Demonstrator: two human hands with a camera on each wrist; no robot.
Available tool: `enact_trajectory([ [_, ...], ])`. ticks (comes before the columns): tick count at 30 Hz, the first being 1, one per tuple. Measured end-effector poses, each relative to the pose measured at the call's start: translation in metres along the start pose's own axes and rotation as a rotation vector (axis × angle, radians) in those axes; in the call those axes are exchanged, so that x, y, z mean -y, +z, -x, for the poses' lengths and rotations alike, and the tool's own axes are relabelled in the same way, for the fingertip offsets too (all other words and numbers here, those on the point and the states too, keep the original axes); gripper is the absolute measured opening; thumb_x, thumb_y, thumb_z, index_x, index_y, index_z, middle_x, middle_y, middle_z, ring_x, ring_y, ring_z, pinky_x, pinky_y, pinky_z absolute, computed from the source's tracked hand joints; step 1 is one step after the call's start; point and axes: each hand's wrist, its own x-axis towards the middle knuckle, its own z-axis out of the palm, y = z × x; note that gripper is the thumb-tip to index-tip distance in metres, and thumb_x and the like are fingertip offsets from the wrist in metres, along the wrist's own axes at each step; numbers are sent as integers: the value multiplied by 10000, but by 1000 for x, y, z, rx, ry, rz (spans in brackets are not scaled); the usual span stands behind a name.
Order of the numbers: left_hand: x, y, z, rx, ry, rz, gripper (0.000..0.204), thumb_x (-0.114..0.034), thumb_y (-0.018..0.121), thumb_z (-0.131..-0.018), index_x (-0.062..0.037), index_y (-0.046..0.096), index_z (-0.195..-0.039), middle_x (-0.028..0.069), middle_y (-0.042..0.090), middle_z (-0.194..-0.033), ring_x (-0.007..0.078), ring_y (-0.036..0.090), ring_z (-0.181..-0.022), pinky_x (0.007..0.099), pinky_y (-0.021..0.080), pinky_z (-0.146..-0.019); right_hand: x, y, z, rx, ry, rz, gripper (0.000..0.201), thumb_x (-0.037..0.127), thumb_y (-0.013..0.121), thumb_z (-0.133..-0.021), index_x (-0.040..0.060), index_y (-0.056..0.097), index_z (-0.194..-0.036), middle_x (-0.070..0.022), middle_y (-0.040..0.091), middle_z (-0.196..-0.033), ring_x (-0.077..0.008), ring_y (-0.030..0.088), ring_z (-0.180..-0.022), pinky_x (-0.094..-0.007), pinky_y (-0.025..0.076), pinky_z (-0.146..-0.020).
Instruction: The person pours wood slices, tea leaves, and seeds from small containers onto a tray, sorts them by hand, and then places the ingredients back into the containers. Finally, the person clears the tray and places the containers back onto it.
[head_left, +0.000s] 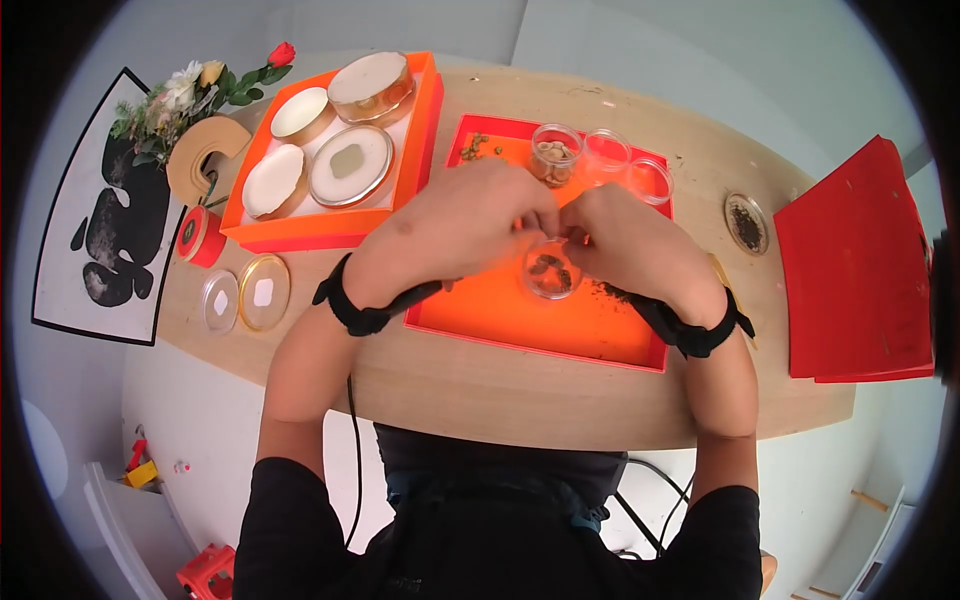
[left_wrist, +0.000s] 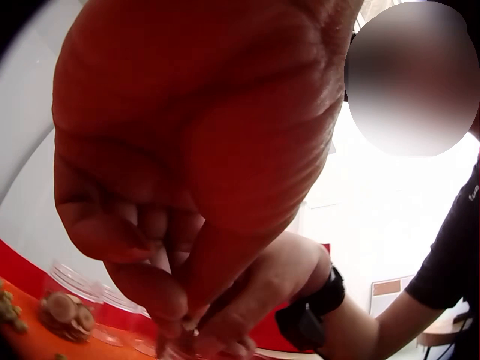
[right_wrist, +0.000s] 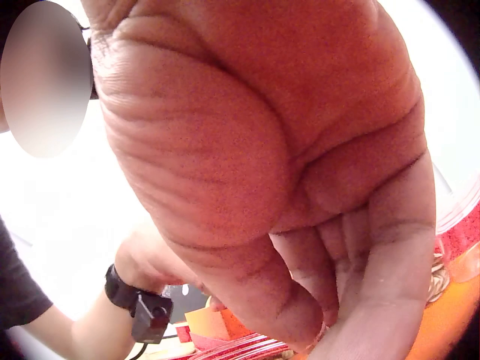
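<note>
A clear round jar [head_left: 551, 272] with dark brown dried pieces inside stands on the orange tray [head_left: 480, 320]. Right above its far rim, the fingertips of both hands meet. My left hand [head_left: 468, 212] bends its thumb and forefinger together in a pinch; a small light bit [left_wrist: 195, 331] shows at their tips in the left wrist view. From the other side my right hand [head_left: 632, 238] closes thumb and forefinger at the same spot. What exactly they pinch is mostly hidden by the fingers. Dark crumbs [head_left: 612, 292] lie on the tray by the right wrist.
Behind the hands stand a jar of pale round slices [head_left: 554, 155] and two clear jars [head_left: 606, 150]. Small greenish pieces [head_left: 478, 150] lie nearby. An orange box [head_left: 345, 232] of lidded tins is at left, a dish of dark bits [head_left: 746, 224] and red folder [head_left: 850, 270] at right.
</note>
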Motion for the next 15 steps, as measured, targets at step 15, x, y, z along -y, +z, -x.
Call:
enact_trajectory([
  [15,75,26,-19,32,-76,-401,239,-122,831,-896,-25,726,-1087,139,785,-1030,338,747,-1048,487,579,-865,-4,5,-1,-40,-33,96,198,47,750,-938,-75,800,-1086,-224,792,-898,-346,761,-774,-423,597,-708],
])
